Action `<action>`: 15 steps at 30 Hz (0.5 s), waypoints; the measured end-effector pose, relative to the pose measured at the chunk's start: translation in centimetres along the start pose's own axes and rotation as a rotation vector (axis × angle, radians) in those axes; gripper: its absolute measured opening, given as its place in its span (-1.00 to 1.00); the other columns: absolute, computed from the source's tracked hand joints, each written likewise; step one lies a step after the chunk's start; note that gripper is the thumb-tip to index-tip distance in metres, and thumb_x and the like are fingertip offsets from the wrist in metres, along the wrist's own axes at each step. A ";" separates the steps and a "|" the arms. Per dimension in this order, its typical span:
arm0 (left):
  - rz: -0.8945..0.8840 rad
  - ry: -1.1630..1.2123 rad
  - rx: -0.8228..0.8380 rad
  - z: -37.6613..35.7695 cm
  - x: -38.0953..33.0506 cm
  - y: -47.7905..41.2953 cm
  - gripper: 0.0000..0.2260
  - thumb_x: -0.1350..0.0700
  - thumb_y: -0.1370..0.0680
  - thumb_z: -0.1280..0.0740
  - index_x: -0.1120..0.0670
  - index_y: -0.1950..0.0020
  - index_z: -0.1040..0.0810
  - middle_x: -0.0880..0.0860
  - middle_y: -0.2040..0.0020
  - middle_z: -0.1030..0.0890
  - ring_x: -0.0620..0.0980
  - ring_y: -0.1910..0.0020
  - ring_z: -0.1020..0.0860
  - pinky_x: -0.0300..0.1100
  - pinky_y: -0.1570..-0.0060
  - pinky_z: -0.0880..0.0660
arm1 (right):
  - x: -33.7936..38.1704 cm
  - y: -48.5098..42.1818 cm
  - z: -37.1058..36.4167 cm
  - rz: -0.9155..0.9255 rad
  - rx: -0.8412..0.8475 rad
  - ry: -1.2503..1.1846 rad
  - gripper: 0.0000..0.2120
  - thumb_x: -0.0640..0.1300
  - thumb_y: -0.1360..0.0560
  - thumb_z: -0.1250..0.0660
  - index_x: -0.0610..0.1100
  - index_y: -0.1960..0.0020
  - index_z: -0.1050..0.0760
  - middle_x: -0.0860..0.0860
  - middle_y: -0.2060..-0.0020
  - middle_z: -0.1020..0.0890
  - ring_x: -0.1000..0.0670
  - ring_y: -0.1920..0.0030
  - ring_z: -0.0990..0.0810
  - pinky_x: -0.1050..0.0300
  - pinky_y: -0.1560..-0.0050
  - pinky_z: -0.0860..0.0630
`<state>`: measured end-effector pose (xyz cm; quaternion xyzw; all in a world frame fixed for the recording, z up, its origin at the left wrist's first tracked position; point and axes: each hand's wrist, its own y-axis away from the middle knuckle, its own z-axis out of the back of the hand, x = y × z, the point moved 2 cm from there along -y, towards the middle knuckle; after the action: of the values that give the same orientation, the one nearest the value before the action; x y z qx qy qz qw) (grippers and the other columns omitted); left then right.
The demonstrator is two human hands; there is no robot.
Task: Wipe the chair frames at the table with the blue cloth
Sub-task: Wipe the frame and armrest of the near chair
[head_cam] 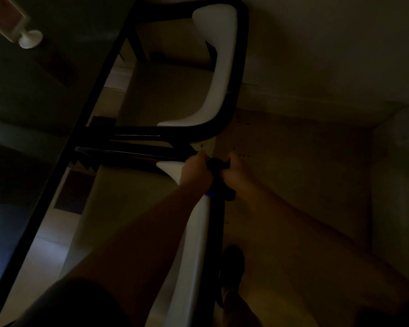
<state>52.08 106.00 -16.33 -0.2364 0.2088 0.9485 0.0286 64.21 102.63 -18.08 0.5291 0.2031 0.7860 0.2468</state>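
The scene is dim. Two chairs with black tube frames and white backrests stand against the table. On the near chair's black frame [219, 223], at its top corner, my left hand [195, 172] and my right hand [234, 174] are both closed, almost side by side. The blue cloth [219, 193] is bunched around the tube just below and between them, with a blue fold showing under my left wrist. Which hand holds the cloth I cannot tell. The near white backrest [194, 244] runs down under my left forearm. The far chair's frame [242, 67] curves around its white backrest [220, 74].
A dark glass table [33, 114] with a black edge fills the left side. A small white-based sign stand [28, 37] sits on it at the top left. My foot in a dark shoe [232, 267] is on the tan floor below the hands. A pale wall rises at right.
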 end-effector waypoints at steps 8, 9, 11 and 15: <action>-0.173 0.037 -0.046 3.5 -0.9 7.7 -0.95 0.27 -0.52 -0.20 0.20 0.09 -0.45 0.17 0.09 -0.56 0.13 0.13 -0.56 0.05 0.11 -0.56 | 0.5 8.5 1.1 0.177 -0.039 0.047 -0.73 -0.09 -0.49 -0.35 0.01 0.23 -0.25 0.02 0.29 -0.42 0.03 0.35 -0.39 0.14 0.37 -0.30; -0.206 0.040 -0.061 3.9 -1.0 9.3 -0.95 0.27 -0.51 -0.20 0.20 0.10 -0.45 0.16 0.11 -0.56 0.12 0.14 -0.55 0.01 0.15 -0.55 | 0.6 10.3 1.2 0.203 -0.047 0.040 -0.72 -0.07 -0.49 -0.36 0.01 0.23 -0.25 0.01 0.30 -0.42 0.02 0.35 -0.38 0.14 0.37 -0.30; -0.255 0.056 -0.090 5.1 -1.0 12.7 -0.95 0.27 -0.50 -0.21 0.17 0.15 -0.43 0.10 0.17 -0.52 0.06 0.20 -0.52 -0.09 0.25 -0.47 | 0.9 14.2 1.3 0.251 -0.074 0.032 -0.72 -0.06 -0.50 -0.36 0.00 0.23 -0.25 0.00 0.31 -0.42 0.02 0.35 -0.37 0.14 0.37 -0.29; -0.331 0.137 -0.130 7.3 -0.2 21.2 -0.85 0.30 -0.48 -0.26 0.08 0.20 -0.37 -0.03 0.28 -0.43 -0.04 0.29 -0.46 -0.26 0.39 -0.29 | 1.1 23.1 0.9 0.324 -0.077 -0.020 -0.78 -0.18 -0.49 -0.36 -0.08 0.19 -0.31 -0.05 0.29 -0.46 0.00 0.32 -0.41 0.13 0.34 -0.32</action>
<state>45.84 89.71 -2.34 -0.3331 0.1068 0.9240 0.1548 60.71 84.98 -3.56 0.5527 0.0825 0.8176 0.1388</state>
